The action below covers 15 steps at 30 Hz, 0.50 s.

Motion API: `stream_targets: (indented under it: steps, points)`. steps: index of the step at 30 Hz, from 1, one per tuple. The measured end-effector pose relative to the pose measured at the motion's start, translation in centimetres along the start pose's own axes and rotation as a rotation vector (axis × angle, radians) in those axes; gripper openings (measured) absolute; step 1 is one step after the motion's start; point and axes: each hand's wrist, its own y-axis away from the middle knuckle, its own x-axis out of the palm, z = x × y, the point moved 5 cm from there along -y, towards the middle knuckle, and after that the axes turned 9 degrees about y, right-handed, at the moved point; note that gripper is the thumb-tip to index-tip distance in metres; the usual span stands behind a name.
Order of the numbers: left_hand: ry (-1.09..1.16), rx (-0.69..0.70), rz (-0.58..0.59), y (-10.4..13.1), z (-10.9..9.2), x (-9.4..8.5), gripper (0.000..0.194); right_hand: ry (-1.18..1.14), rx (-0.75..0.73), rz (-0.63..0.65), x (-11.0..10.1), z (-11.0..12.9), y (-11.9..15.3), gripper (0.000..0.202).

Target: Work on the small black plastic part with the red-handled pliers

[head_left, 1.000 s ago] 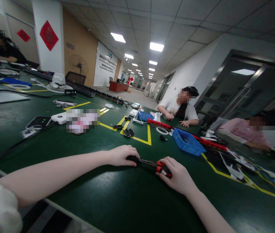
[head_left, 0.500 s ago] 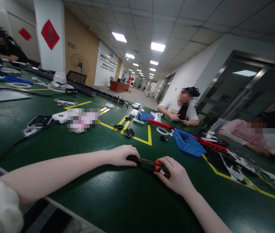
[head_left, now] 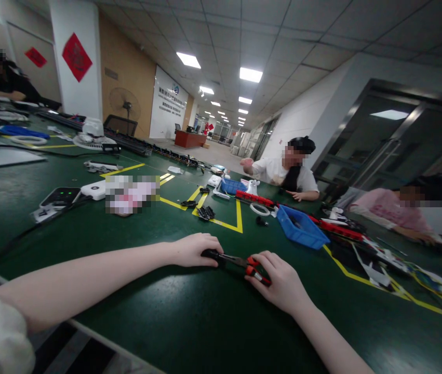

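Observation:
My right hand (head_left: 281, 278) is closed around the red and black handles of a pair of pliers (head_left: 252, 267). The jaws point left and meet a small black part (head_left: 213, 254), which my left hand (head_left: 198, 249) pinches between thumb and fingers. What exactly the jaws grip is too small to tell. Both hands are low over the green table (head_left: 174, 306). Beyond them, small black pieces (head_left: 205, 212) lie in a cluster by the yellow tape lines.
A blue bin (head_left: 302, 228) stands to the right, with a white ring (head_left: 259, 209) and red strips (head_left: 254, 198) near it. At left lie a phone (head_left: 131, 200) and a cabled device (head_left: 60, 197). Co-workers sit across the table and at the far left.
My hands keep their grip with hardly any movement; the view shifts slightly. The co-worker across the table has raised one hand.

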Motion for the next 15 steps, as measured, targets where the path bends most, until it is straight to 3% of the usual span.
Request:
stream_targets:
  steps: [9,15]
  points:
    - [-0.017,0.016,0.033,-0.2,-0.2,0.2,0.023,0.006,-0.027,0.088,0.3,-0.9,0.0,0.03]
    - [-0.043,0.016,0.047,-0.2,-0.3,0.3,0.024,0.036,-0.06,0.051,0.1,-1.1,0.1,0.033]
